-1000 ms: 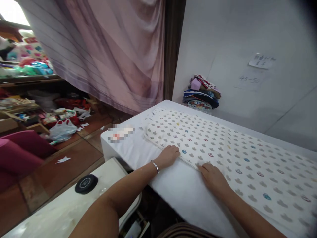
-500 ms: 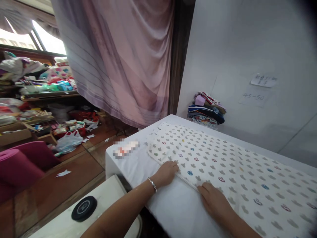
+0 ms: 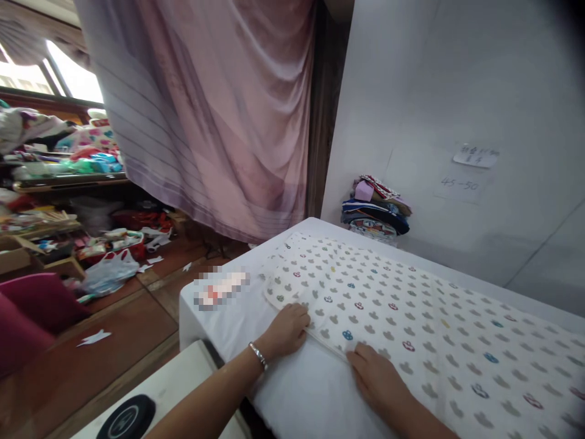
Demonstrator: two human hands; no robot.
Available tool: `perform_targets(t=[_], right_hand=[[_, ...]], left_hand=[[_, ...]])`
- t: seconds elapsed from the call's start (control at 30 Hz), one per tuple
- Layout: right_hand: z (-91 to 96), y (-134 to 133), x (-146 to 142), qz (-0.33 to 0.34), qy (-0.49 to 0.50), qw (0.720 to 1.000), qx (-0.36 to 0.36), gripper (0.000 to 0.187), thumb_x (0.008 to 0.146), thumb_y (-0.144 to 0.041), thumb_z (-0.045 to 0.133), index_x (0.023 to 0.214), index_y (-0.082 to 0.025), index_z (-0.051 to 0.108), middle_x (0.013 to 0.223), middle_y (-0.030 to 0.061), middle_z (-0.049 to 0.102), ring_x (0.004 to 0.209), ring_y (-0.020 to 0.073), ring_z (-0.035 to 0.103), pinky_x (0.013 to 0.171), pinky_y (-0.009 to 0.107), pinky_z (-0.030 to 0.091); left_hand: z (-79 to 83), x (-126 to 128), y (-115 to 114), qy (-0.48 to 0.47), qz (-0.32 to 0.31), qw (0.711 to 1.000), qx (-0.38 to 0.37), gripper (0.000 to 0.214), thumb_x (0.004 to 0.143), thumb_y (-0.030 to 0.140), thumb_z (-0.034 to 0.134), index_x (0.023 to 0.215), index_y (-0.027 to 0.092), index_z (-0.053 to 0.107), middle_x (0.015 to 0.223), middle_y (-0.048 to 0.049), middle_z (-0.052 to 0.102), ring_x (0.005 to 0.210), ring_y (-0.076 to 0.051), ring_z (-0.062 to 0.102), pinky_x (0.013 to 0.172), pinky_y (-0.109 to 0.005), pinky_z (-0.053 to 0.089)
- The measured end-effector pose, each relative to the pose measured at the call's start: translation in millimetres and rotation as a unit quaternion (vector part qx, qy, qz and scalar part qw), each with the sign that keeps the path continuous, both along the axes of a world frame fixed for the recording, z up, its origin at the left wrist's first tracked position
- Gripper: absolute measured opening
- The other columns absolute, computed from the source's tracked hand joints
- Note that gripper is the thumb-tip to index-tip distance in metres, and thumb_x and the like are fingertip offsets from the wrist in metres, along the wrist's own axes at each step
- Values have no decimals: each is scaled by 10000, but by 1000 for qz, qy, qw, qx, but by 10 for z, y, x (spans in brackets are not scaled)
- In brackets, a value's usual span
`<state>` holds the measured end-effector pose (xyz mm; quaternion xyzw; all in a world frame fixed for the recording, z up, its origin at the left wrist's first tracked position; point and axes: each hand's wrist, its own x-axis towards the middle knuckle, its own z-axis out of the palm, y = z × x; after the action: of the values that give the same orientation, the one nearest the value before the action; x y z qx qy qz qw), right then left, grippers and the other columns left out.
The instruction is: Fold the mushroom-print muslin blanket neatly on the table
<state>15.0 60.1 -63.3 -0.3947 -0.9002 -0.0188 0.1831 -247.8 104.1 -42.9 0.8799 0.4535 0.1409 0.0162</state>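
Note:
A white cloth (image 3: 379,308) printed with rows of grey shapes and a few coloured ones lies spread over a white-covered table (image 3: 304,381). My left hand (image 3: 287,329), with a silver bracelet at the wrist, has its fingers curled on the cloth's near edge. Farther right along that same edge is my right hand (image 3: 377,375), fingers bent and pressed together on the fabric. Both hands appear to pinch the edge; the thumbs are mostly hidden. To the left of the cloth, a blurred-out pale item (image 3: 222,288) rests on the table.
At lower left stands a white surface with a round black object (image 3: 127,417) on it. A folded fabric pile (image 3: 375,207) sits by the grey wall. A pink curtain (image 3: 219,122) hangs behind. Boxes, a plastic bag (image 3: 112,271) and scraps clutter the floor at left.
The view has shifted slightly, so the table and both hands appear a little farther left and lower. Both hands stay on the cloth's near edge, and the cloth lies much as before.

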Motion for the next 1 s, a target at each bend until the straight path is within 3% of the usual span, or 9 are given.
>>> perform_targets(t=[0.17,0.3,0.37,0.43,0.53,0.6,0.7,0.8,1.0], right_hand=[[30,32,-143,6,-17,999,-46,274,851,-130,422,1050,-189,601,884,61,588,775,189,548,686,286,430],[-39,49,-157,2,22,998,-58,260,844,-134,425,1011,-235,598,872,50,589,773,193,548,679,285,446],[-100,51,-139,-1,51,997,-63,248,846,-153,416,994,-256,587,869,50,584,773,199,548,682,296,455],[-159,54,-128,0,71,995,-64,238,847,-186,404,988,-270,576,858,51,580,766,208,548,679,315,464],[-221,62,-134,-2,85,994,-71,225,836,-210,400,953,-294,572,840,43,578,753,211,549,662,321,474],[-258,71,-140,-8,94,993,-73,228,813,-196,415,930,-306,577,823,38,579,742,210,551,652,317,478],[-356,94,-140,-4,98,994,-57,240,768,-194,459,938,-307,585,826,37,591,736,210,563,645,312,485],[-516,140,-142,-12,72,997,-40,210,750,-221,487,913,-302,590,821,34,601,719,205,578,623,298,485],[-708,188,-168,-46,-19,999,-12,130,772,-293,494,812,-338,609,713,-5,611,593,185,571,538,279,453]], left_hand=[[46,-135,14,-13,-2,1000,10,93,701,140,532,714,191,455,805,-26,565,807,-179,489,764,-335,376],[54,-347,83,-35,12,999,5,151,796,308,551,718,197,487,783,-25,569,773,-178,501,731,-328,395],[50,-496,161,-44,54,998,4,206,835,376,516,724,202,513,788,-28,576,763,-177,512,709,-322,409],[54,-643,284,-59,134,989,25,227,863,388,468,748,206,539,832,-39,591,785,-183,529,719,-328,425],[112,-782,566,-81,266,958,75,223,878,364,422,859,206,578,954,-69,609,887,-215,545,812,-362,436],[195,-785,808,-79,318,942,69,247,877,350,414,962,197,589,1041,-86,610,975,-234,538,882,-373,422],[341,-671,1210,-43,364,931,-3,322,888,346,384,1077,179,584,1163,-100,589,1083,-241,511,925,-363,403],[425,-518,1597,-13,386,920,-60,348,893,363,364,1062,182,610,1185,-112,590,1107,-250,515,900,-360,413],[375,-404,2078,-11,435,892,-123,372,818,430,492,986,133,640,1028,-163,661,982,-278,608,782,-344,459]])
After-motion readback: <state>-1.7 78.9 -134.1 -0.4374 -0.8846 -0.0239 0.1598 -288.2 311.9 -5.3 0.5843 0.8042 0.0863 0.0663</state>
